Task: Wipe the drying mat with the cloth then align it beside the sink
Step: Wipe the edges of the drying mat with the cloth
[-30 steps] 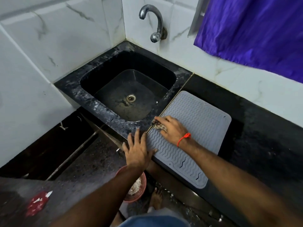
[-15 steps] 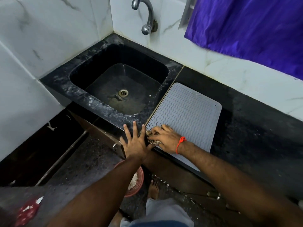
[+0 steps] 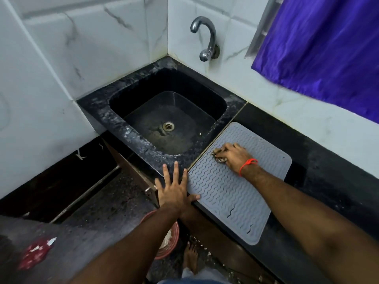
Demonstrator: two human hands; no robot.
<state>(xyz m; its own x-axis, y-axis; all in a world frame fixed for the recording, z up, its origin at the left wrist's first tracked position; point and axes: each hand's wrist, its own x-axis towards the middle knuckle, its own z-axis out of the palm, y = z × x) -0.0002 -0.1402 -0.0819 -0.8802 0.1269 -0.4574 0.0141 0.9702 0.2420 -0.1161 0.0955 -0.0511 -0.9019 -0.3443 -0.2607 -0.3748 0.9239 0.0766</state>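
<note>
A grey ribbed drying mat lies flat on the black counter, its left long edge along the seam beside the black sink. My right hand, with a red thread at the wrist, presses a small brownish cloth onto the far-left part of the mat; most of the cloth is hidden under the fingers. My left hand lies flat with spread fingers on the sink's front rim, its thumb resting on the mat's near-left corner.
A chrome tap juts from the tiled wall above the sink. A purple curtain hangs at the upper right. Below the counter edge stand a reddish bowl, a bare foot and a red scrap on the dark floor.
My right hand has slid the cloth away from the mat's near-left corner toward the wall, along the sink-side edge. My left hand has stayed at the corner.
</note>
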